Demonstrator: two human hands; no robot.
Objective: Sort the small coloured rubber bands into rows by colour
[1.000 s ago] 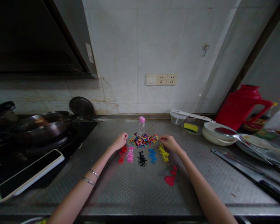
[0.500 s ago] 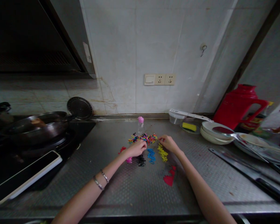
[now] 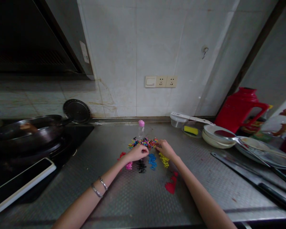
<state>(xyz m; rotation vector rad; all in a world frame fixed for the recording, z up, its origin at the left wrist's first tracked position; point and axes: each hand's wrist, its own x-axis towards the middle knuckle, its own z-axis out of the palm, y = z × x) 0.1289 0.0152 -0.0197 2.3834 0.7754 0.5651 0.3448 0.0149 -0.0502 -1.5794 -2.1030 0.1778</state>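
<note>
A mixed pile of small coloured bands [image 3: 144,142] lies on the steel counter [image 3: 143,194]. In front of it sit sorted little heaps: red [image 3: 121,155], pink [image 3: 129,165], black [image 3: 141,166], blue [image 3: 153,160] and yellow [image 3: 164,160]. My left hand [image 3: 137,152] is curled at the pile's near edge, over the pink and black heaps, fingers pinched together. My right hand [image 3: 164,148] reaches into the right side of the pile with fingers pinched. What either pinch holds is too small to make out. A small clear bottle with a pink cap [image 3: 140,128] stands behind the pile.
A red scrap [image 3: 170,185] lies near my right forearm. Left: a wok [image 3: 26,132] on the stove, a round lid [image 3: 77,111], a phone [image 3: 19,187]. Right: stacked bowls [image 3: 215,136], a plastic tub [image 3: 178,119], a yellow sponge [image 3: 191,129], a red jug [image 3: 240,109], a knife [image 3: 252,178].
My left hand has moved right from the red heap to the pile's near edge above the black heap. My right hand has edged left into the pile. The view drifted slightly.
</note>
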